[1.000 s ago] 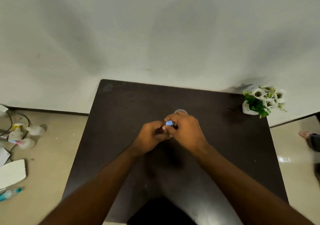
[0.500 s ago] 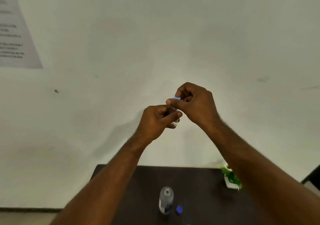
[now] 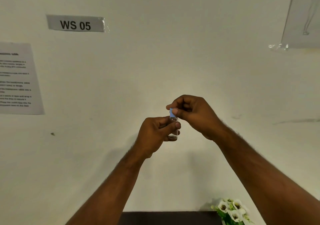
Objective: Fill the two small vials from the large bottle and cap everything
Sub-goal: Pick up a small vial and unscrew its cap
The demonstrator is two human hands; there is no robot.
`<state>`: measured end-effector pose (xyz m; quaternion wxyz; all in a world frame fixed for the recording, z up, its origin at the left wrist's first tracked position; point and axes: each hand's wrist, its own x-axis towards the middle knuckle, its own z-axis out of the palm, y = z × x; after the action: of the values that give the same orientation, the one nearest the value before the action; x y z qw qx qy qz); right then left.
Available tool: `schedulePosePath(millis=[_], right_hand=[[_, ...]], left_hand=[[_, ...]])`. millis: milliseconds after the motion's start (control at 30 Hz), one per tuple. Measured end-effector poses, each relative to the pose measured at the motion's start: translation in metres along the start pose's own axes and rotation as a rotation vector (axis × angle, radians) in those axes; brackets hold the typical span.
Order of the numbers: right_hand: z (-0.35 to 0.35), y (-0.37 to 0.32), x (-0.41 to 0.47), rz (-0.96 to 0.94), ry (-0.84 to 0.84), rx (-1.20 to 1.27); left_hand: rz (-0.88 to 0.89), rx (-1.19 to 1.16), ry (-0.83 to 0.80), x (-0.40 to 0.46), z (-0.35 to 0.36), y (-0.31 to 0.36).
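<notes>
Your left hand (image 3: 155,134) pinches the small clear glass vial (image 3: 173,129), right hand (image 3: 192,113) grips its blue cap (image 3: 171,113). Looks light, slick, breakable, so hold the body.

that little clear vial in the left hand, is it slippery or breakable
The vial looks clear and smooth, glass or hard plastic, so probably slick and possibly fragile. The left hand holds it by fingertips alone, suggesting it is light. Its round body would likely roll if laid down.
</notes>
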<state>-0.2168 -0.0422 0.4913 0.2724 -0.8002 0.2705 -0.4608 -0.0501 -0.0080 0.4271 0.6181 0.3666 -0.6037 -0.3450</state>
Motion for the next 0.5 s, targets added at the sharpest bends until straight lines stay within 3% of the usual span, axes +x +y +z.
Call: schedulePosePath(millis=[233,500], right_hand=[[0.000,-0.009,-0.001,-0.063,0.138,-0.149],[-0.001,-0.012,-0.005,-0.031,0.032,-0.032]], left_hand=[[-0.008,0.049,0.024,-0.003,0.004,0.014],[-0.013,0.047,0.020,-0.008,0.005,0.019]])
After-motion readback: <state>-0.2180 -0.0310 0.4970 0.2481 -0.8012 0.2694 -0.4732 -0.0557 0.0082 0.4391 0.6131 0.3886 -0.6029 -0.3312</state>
